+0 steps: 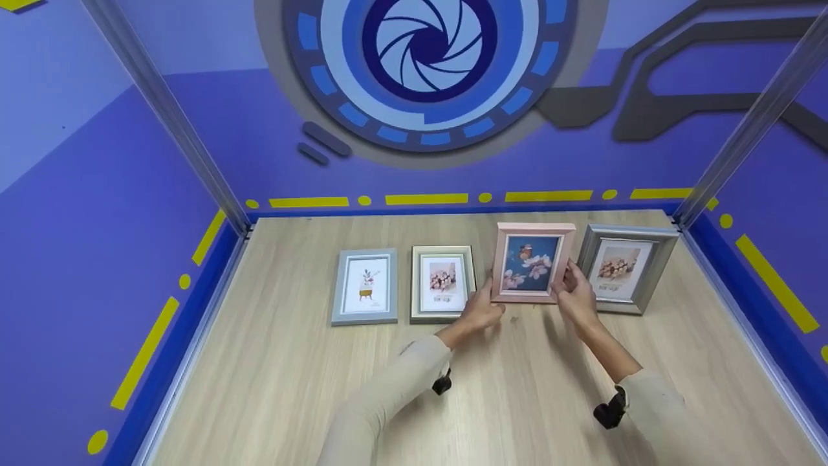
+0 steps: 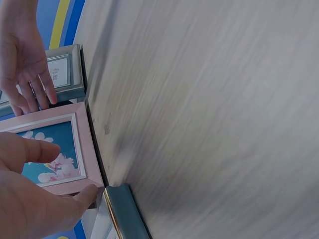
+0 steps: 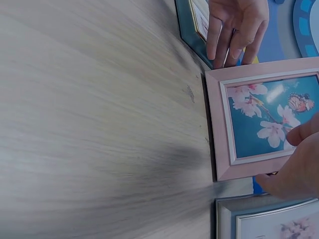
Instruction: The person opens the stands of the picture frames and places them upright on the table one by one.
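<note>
A pink photo frame (image 1: 533, 299) with a blossom-and-butterfly picture stands upright on the wooden tabletop. At its lower left side is my left hand (image 1: 482, 310), the fingers fairly straight against the edge. My right hand (image 1: 577, 298) touches the opposite side with extended fingers. Each wrist view shows that hand's own thumb in front of the picture, apparently off its surface. To the right, partly behind the right hand, stands a larger silver-grey frame (image 1: 642, 294). A champagne-coloured frame (image 1: 443, 318) stands just left of the left hand, which overlaps its lower right corner.
A light blue-grey frame (image 1: 364, 319) stands farthest left in the row. Behind the row rises a blue-purple printed wall (image 1: 427, 181) with yellow dashes. Side walls with metal corner posts (image 1: 174, 123) bound the wooden tabletop (image 1: 284, 375).
</note>
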{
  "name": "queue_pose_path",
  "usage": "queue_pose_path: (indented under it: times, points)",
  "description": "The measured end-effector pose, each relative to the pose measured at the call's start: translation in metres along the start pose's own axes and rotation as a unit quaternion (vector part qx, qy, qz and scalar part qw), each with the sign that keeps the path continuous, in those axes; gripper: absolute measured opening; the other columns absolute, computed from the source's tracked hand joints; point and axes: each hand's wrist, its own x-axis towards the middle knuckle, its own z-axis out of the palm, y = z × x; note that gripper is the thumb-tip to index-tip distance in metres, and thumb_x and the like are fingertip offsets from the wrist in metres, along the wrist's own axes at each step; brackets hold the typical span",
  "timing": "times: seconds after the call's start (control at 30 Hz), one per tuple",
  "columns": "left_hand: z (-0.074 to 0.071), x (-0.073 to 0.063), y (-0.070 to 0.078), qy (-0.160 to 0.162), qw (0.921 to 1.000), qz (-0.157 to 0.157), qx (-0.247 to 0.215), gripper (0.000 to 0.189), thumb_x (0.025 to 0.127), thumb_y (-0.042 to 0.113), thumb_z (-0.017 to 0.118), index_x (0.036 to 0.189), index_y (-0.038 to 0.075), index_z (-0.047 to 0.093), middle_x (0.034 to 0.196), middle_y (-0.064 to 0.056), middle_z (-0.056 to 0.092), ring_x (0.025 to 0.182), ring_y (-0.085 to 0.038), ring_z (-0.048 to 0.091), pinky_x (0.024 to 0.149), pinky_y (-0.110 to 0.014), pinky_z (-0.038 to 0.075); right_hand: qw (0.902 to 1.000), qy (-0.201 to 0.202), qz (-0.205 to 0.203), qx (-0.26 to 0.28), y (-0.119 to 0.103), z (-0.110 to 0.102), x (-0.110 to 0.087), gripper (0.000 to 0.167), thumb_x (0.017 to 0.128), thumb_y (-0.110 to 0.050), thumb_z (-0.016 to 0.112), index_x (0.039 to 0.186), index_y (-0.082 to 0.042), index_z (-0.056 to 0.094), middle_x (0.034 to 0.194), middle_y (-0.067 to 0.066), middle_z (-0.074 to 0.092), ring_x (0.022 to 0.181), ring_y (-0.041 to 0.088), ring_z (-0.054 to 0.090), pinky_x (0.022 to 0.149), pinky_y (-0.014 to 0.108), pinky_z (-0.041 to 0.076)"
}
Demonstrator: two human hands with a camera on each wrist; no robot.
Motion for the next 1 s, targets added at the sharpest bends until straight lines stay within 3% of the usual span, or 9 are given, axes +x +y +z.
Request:
queue_pose_path:
  times: [0.23,0.3,0.37,0.47,0.57,0.67,0.83,1.0]
  points:
    - [0.000,0.002,-0.007,0.005,1.0000,0.002,-0.005,0.076,0.087,0.000,0.060,0.157,-0.004,0.029,0.155,-0.025,0.046,0.144,-0.037,0.046,0.121,-0.045,0.037,0.9998,-0.014,0.012,-0.001,0.003,0.002,-0.003,0.070,0.102,0.000,0.049,0.160,0.008,0.011,0.161,0.034,0.028,0.151,0.045,0.030,0.124,0.048,0.032]
    - [0.001,0.002,-0.009,0.008,1.0000,0.001,-0.003,0.073,0.088,0.000,0.060,0.156,-0.004,0.032,0.153,-0.026,0.048,0.143,-0.038,0.047,0.121,-0.045,0.038,0.9995,-0.012,0.017,-0.022,0.006,0.001,-0.006,0.068,0.102,-0.003,0.050,0.159,0.009,0.014,0.160,0.034,0.030,0.150,0.045,0.031,0.124,0.048,0.031]
    - [0.001,0.002,-0.010,0.010,0.9999,0.003,0.000,0.071,0.089,0.001,0.060,0.154,-0.005,0.033,0.151,-0.027,0.050,0.142,-0.038,0.048,0.120,-0.045,0.038,0.9993,-0.007,0.019,-0.033,0.009,0.000,-0.010,0.063,0.102,-0.003,0.050,0.157,0.010,0.022,0.156,0.034,0.036,0.146,0.044,0.038,0.120,0.044,0.039]
    - [-0.004,-0.001,-0.012,0.004,0.9999,0.015,0.000,0.069,0.090,0.001,0.059,0.153,-0.008,0.033,0.147,-0.028,0.053,0.139,-0.038,0.052,0.119,-0.045,0.040,0.9981,0.009,0.016,-0.058,0.016,-0.001,-0.016,0.049,0.101,-0.003,0.053,0.146,0.012,0.043,0.142,0.033,0.053,0.126,0.035,0.059,0.099,0.027,0.055]
    - [-0.016,-0.008,-0.016,-0.002,0.9993,0.036,-0.005,0.068,0.090,0.000,0.058,0.153,-0.009,0.033,0.144,-0.030,0.055,0.134,-0.040,0.055,0.116,-0.047,0.043,0.9972,0.006,0.028,-0.070,0.024,-0.002,-0.022,0.037,0.100,-0.005,0.057,0.132,0.012,0.058,0.120,0.029,0.067,0.097,0.019,0.068,0.071,0.017,0.056]
    - [-0.035,-0.018,-0.024,0.001,0.9979,0.062,-0.017,0.065,0.089,-0.002,0.058,0.151,-0.008,0.038,0.143,-0.032,0.054,0.132,-0.044,0.055,0.113,-0.051,0.046,0.9950,-0.034,0.043,-0.084,0.030,-0.002,-0.028,0.033,0.100,-0.007,0.058,0.127,0.011,0.062,0.107,0.022,0.071,0.084,0.012,0.067,0.066,0.022,0.056]
    - [-0.069,-0.037,-0.044,0.022,0.9944,0.095,-0.040,0.057,0.090,-0.006,0.057,0.145,-0.011,0.045,0.145,-0.034,0.051,0.135,-0.048,0.051,0.111,-0.057,0.046,0.9838,-0.142,0.039,-0.102,0.030,0.009,-0.037,0.031,0.102,-0.008,0.055,0.123,0.013,0.063,0.108,0.022,0.074,0.089,0.016,0.071,0.072,0.030,0.059]
    - [-0.096,-0.051,-0.060,0.042,0.9965,0.066,-0.031,0.056,0.093,-0.005,0.056,0.148,-0.007,0.045,0.151,-0.030,0.048,0.141,-0.046,0.045,0.115,-0.057,0.041,0.9728,-0.213,0.000,-0.090,0.015,0.033,-0.044,0.032,0.103,-0.007,0.053,0.125,0.014,0.062,0.112,0.027,0.073,0.095,0.022,0.072,0.074,0.032,0.061]
